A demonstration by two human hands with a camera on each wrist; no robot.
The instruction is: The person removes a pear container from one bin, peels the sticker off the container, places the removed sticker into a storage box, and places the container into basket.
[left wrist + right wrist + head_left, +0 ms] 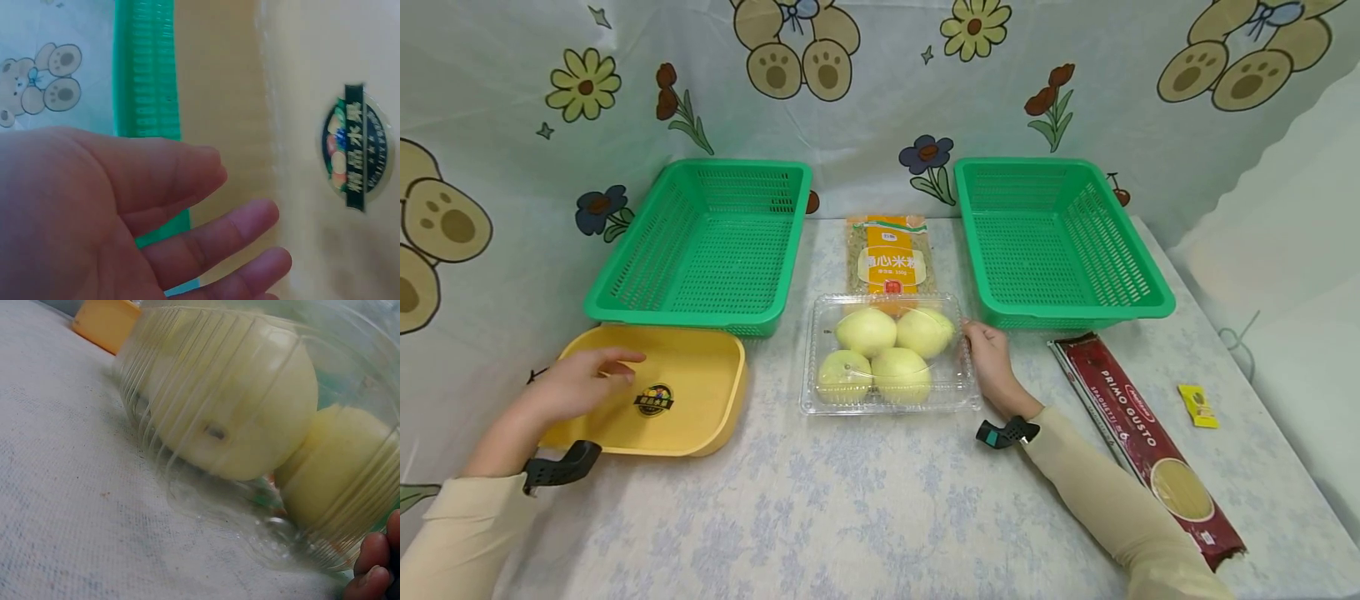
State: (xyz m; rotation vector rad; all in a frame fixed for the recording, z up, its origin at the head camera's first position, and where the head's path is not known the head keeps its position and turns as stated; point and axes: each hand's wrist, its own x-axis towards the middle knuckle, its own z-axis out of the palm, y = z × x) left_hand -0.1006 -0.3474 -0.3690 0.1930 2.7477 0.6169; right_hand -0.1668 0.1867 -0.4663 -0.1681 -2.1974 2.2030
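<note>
A clear plastic fruit box (887, 400) with several pale yellow-green round fruits (901, 375) inside sits mid-table. My right hand (991, 358) grips its right edge; in the right wrist view only some curled fingertips (370, 569) show by the ribbed corner. On the left stands a shallow yellow container (700, 433) with a dark oval sticker (653, 400) on it. Above its left part hovers my left hand (583, 383), fingers loosely extended and apart, holding nothing. The left wrist view shows the thumb and fingers (212, 250) spread beside the sticker.
Two green baskets (700, 318) stand at the back, the right-hand basket (1075, 312) beyond the right hand. Between them lies a pasta bag (891, 254), touching or partly behind the fruit box. To the right are a red spaghetti pack (1138, 433) and a small yellow packet (1198, 406).
</note>
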